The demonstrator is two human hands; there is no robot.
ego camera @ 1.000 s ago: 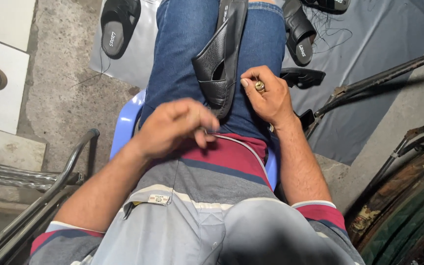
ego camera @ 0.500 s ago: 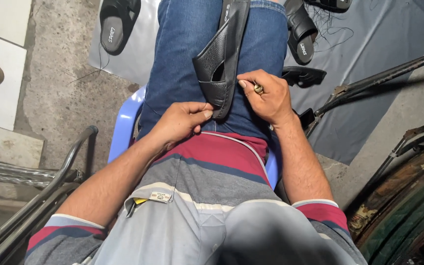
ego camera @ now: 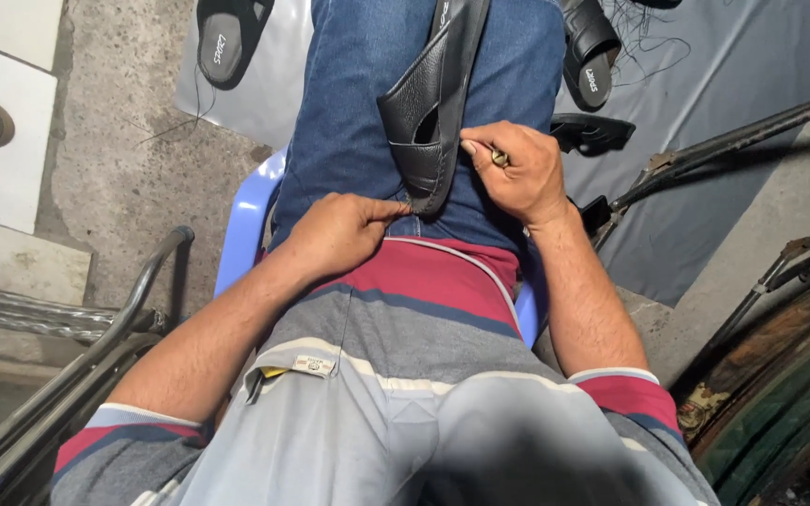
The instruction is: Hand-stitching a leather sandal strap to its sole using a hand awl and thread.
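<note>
Hands meet at the near end of a black sandal (ego camera: 433, 103) that lies along the person's lap on blue jeans (ego camera: 349, 112). The left hand (ego camera: 339, 232) comes in from the lower left with the forearm slanting up across the striped shirt (ego camera: 405, 309); its knuckles face up, the fingers are curled, and thumb and forefinger pinch the sandal's near tip. The right hand (ego camera: 516, 171) reaches in from the right with the wrist bent inward, a ring (ego camera: 499, 158) on one finger. Its fingers are folded and press against the sandal's right edge beside the strap; whether they grip something small there, I cannot tell.

The sandal's long axis runs from the waist away toward the knees, leaning a little to the right as it goes. Its near end points at the person's belly, the far end runs out of the top of the view. It rests partly on its side, so the wide black strap (ego camera: 414, 117) faces left and up.

A blue plastic chair (ego camera: 241, 225) shows under the legs. On the pale sheet (ego camera: 264, 84) beyond lie more black sandals, one at upper left (ego camera: 222, 42) and one at upper right (ego camera: 592, 61). A metal bar (ego camera: 133, 300) curves at the left.
</note>
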